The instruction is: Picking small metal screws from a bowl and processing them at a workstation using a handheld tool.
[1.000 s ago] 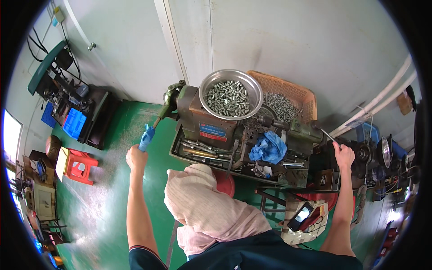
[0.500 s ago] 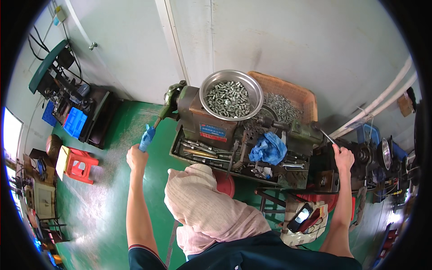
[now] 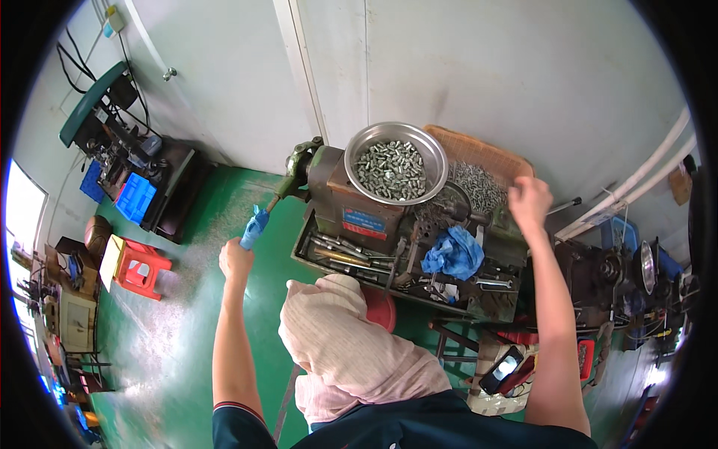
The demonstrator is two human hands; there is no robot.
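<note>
At the left of a small bench lathe [image 3: 329,176], my left hand [image 3: 236,260] is closed round a lever handle [image 3: 256,227] wrapped in blue material. My right hand [image 3: 529,200] is raised over the lathe's right end, beside the corner of the woven basket [image 3: 479,146]. Its fingers are bent and blurred, so whether they hold anything is hidden. A metal lever [image 3: 566,205] sticks out just right of that hand, apart from it. On top of the lathe rests a steel bowl [image 3: 356,144] of short metal pieces [image 3: 389,168]; smaller metal parts [image 3: 479,183] fill the basket.
A crumpled blue cloth [image 3: 452,253], metal rods [image 3: 340,251] and a wrench [image 3: 493,283] lie in the lathe's tray. Beige cloth [image 3: 351,329] covers my legs. A phone [image 3: 502,369] lies at right. A red stool [image 3: 142,268] stands on the green floor at left.
My right hand has let go of the right-hand metal lever and moved up and left over the lathe's end. That lever has swung upward. My left hand keeps its hold.
</note>
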